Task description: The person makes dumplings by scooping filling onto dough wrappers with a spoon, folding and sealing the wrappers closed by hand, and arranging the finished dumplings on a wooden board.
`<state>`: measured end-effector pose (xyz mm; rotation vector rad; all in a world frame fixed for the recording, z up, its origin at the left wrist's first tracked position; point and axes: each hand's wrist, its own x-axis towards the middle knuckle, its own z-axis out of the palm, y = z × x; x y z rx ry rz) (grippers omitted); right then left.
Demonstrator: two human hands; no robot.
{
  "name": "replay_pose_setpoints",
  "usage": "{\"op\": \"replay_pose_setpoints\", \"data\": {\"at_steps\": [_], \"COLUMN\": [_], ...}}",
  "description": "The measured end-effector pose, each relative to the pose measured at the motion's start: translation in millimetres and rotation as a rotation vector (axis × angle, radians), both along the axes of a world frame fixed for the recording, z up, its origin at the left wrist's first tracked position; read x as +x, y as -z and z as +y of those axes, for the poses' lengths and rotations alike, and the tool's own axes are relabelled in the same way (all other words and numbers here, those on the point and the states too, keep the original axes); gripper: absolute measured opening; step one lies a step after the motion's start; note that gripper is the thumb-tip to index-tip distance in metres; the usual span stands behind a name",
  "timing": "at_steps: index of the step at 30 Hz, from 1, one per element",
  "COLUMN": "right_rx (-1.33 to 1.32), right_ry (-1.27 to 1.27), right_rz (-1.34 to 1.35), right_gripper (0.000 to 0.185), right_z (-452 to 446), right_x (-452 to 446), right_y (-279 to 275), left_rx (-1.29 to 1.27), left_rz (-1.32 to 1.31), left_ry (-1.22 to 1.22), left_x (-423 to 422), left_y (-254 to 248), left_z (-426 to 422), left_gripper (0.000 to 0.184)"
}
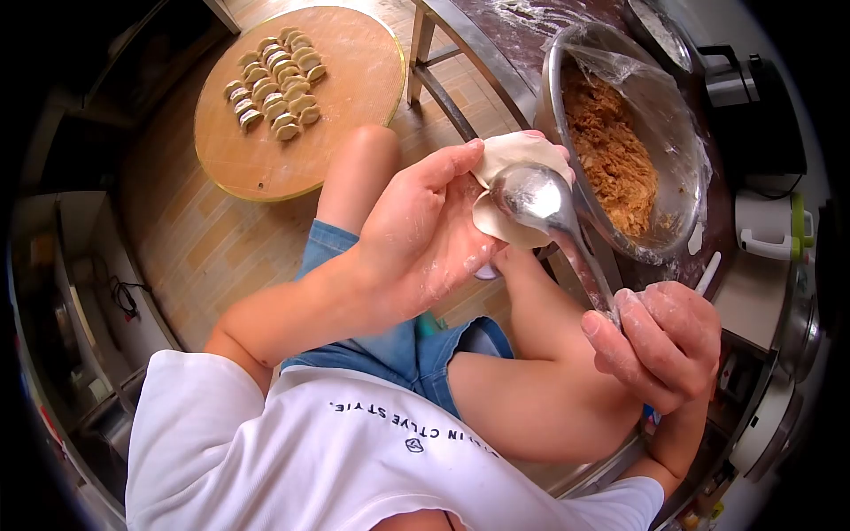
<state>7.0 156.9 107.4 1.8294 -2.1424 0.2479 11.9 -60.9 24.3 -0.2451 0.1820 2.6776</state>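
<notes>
My left hand (421, 226) is dusted with flour and cups a round dumpling wrapper (505, 152) on its palm and fingers, the thumb pressing its edge. A metal spoon (531, 193) lies against the wrapper, the rounded back of its bowl facing up. Its handle runs down to the right into my right hand (664, 341), whose floury fingers are closed around the end. Whether any filling sits under the spoon is hidden. Just right of the wrapper, a large metal bowl (551, 84) holds orange-brown minced filling (606, 146).
Rows of folded dumplings (276, 81) lie on a round wooden board (354, 133) at the upper left. Clear plastic film (642, 93) hangs inside the bowl, which stands on a dark floury table (509, 31). A metal-framed stool (469, 44) is nearby.
</notes>
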Motion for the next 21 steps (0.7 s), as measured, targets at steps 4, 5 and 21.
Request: {"op": "replay_pose_setpoints", "data": {"at_steps": [4, 5, 21], "right_rx": [0.022, -0.026, -0.744], "right_ry": [-0.002, 0.018, 0.709], "right_rz": [0.044, 0.022, -0.805], "right_gripper": [0.013, 0.016, 0.040], "right_z": [14, 14, -18], "right_x": [3, 2, 6], "right_y": [6, 6, -9], "left_rx": [0.092, 0.116, -0.019], "left_rz": [0.050, 0.052, 0.053], "left_ry": [-0.001, 0.002, -0.065], "left_x": [0, 0, 8], "left_y": [6, 7, -12], "left_z": [-4, -4, 4], "left_gripper": [0.046, 0.046, 0.042]}}
